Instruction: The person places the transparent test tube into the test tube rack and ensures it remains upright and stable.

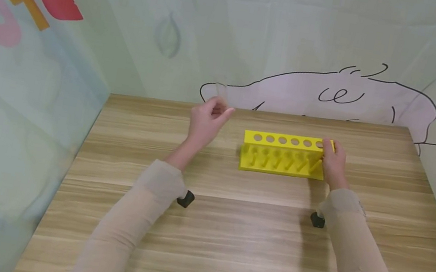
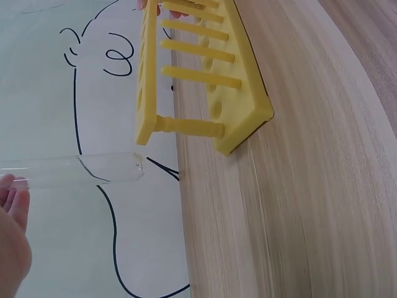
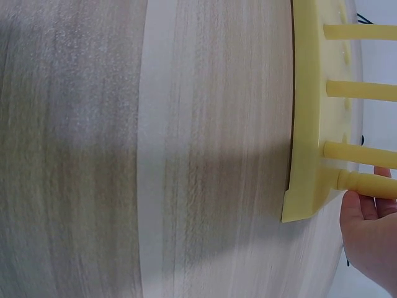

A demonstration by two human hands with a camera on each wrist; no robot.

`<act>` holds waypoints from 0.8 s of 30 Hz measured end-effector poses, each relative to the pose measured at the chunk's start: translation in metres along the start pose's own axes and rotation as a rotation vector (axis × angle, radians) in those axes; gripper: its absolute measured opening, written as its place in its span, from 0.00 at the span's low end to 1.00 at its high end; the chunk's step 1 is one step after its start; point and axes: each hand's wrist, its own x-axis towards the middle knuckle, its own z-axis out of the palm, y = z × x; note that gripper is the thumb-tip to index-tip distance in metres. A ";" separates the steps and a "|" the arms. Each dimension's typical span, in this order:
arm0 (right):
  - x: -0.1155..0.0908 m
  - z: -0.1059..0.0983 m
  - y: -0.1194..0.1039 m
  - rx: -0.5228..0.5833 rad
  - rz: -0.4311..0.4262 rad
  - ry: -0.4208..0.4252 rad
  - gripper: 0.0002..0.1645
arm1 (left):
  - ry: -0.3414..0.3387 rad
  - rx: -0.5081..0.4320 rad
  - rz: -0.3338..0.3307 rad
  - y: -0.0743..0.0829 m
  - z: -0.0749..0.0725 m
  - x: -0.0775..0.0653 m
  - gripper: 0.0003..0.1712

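Note:
My left hand (image 1: 206, 122) pinches a clear test tube (image 2: 80, 171) between thumb and fingers. In the left wrist view its rounded end points towards a yellow test tube rack (image 1: 281, 171), with a gap between them. In the head view the glass is faint above the fingers. The rack stands upright on the table, with a row of round holes along its top and pegs on its base. No tube shows in the holes. At the rack's right end, my right hand (image 1: 335, 164) grips the top bar and end post (image 3: 369, 184).
The wood-grain table (image 1: 245, 252) reaches back to a pale cloth backdrop (image 1: 166, 29) with line drawings and coloured letters. More cloth hangs along the left and right sides. A small black camera mount (image 1: 186, 199) sits under the left wrist, another (image 1: 317, 219) under the right.

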 end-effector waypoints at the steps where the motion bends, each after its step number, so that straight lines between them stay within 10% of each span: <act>1: 0.000 0.000 0.000 0.001 0.002 -0.005 0.45 | -0.001 -0.006 0.003 0.000 0.001 0.000 0.15; 24: 0.003 0.002 0.002 0.005 -0.004 0.033 0.41 | -0.015 -0.054 0.026 0.010 0.023 0.002 0.15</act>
